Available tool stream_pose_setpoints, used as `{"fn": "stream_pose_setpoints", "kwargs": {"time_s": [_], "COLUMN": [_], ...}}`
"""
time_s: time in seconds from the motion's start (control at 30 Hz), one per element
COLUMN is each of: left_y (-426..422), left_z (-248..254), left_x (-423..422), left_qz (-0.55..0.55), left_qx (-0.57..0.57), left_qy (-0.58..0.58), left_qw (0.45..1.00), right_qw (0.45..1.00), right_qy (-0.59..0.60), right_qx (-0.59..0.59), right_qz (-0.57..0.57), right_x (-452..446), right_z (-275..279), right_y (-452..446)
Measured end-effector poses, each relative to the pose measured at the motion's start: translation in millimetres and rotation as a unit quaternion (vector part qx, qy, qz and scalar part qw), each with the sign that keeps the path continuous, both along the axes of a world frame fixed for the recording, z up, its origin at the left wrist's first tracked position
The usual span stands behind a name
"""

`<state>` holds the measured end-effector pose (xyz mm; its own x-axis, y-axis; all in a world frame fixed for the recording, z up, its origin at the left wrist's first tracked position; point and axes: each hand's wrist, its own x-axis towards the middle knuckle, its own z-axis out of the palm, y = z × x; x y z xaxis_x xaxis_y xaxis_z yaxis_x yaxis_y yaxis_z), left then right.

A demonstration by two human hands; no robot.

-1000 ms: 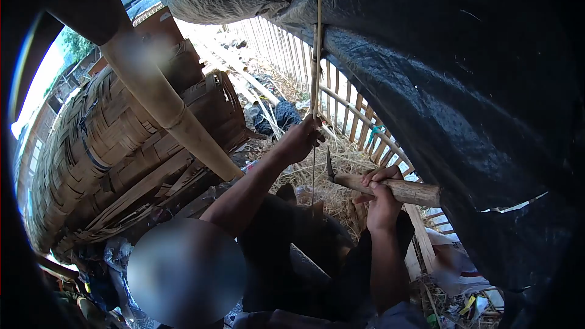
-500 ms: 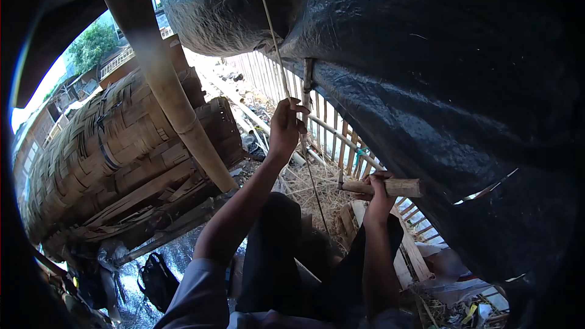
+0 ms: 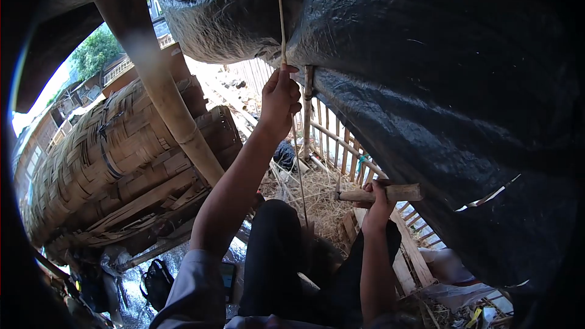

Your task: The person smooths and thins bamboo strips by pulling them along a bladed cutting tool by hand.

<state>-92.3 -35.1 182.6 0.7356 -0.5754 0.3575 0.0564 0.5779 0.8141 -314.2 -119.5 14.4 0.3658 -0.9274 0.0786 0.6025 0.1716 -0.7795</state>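
Observation:
In the middle of the head view, my left hand (image 3: 280,100) is closed round a long, thin bamboo strip (image 3: 281,18). The strip rises above the fist to the top edge and runs on below it towards my knees. Lower right, my right hand (image 3: 378,207) is wrapped round the thick wooden handle of a tool (image 3: 402,192), held about level. A thin dark piece, perhaps a blade seen edge-on, stands up at the handle's left end. The two hands are well apart, and the tool is to the right of the strip.
Large woven bamboo rolls (image 3: 97,146) lie at the left behind a slanting bamboo pole (image 3: 164,91). Black plastic sheeting (image 3: 426,85) hangs over the right side. Bamboo shavings (image 3: 323,201) cover the ground beyond my knees, near a slatted fence (image 3: 332,140). A black bag (image 3: 157,283) lies lower left.
My left hand has gone up and slightly left, its fingers now closed tighter on the strip. The strip stands more upright. My right hand and the tool have barely moved.

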Motion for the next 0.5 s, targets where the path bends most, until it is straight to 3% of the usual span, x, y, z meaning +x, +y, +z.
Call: {"fn": "stream_pose_setpoints", "kwargs": {"time_s": [0.07, 0.2, 0.5], "left_y": [0, 5, 32], "left_z": [7, 16, -45], "left_x": [12, 22, 4], "left_qz": [-0.065, -0.058, -0.136], "left_qx": [-0.014, 0.02, 0.078], "left_qy": [0.021, 0.05, 0.172], "left_qw": [0.998, 0.997, 0.973], "right_qw": [1.0, 1.0, 0.993], "right_qy": [0.008, 0.008, 0.075], "right_qx": [0.01, 0.005, 0.014], "right_qz": [0.011, 0.016, 0.086], "right_x": [4, 18, 39], "right_z": [-2, -1, -7], "right_y": [-3, -7, 2]}}
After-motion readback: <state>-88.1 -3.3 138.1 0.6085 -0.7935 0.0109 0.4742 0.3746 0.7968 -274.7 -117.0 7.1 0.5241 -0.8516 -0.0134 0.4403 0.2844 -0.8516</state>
